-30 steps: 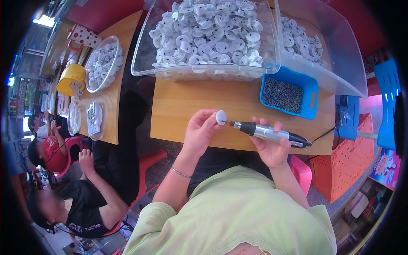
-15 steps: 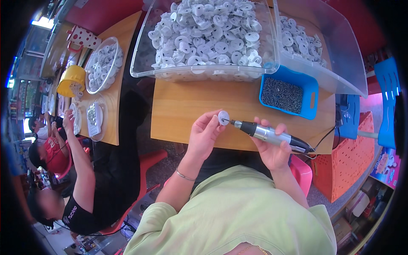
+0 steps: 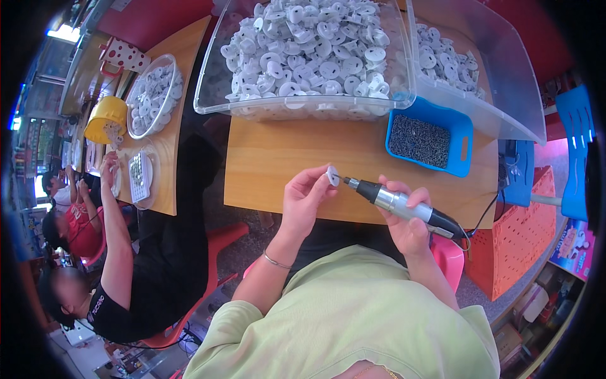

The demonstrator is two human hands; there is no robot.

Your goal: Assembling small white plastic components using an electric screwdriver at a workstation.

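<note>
Pinched between the thumb and fingers of my left hand [image 3: 302, 201] is a small white round plastic part [image 3: 332, 176], its flat face turned toward the right. My right hand [image 3: 407, 221] is wrapped round a silver and black electric screwdriver [image 3: 396, 202]. The screwdriver points left, with its bit tip at the face of the white part; a thin dark piece there, perhaps a screw, is too small to make out. Beyond my hands stands a blue basket [image 3: 464, 165] of dark screws [image 3: 418, 140]. A large clear bin [image 3: 303, 108] heaped with similar white parts [image 3: 309, 50] is farther back.
At right back is a second clear bin [image 3: 505, 69] holding white parts. The screwdriver's cord [image 3: 486, 215] runs toward the table's right edge, near an orange crate [image 3: 514, 234]. On the left, a co-worker [image 3: 120, 297] sits by another table with a white basket [image 3: 151, 95] and yellow bucket [image 3: 104, 120].
The white part has turned more edge-on in my left hand. My right hand has tilted the screwdriver, its rear end slightly lower. The co-worker's hand has come down toward their table.
</note>
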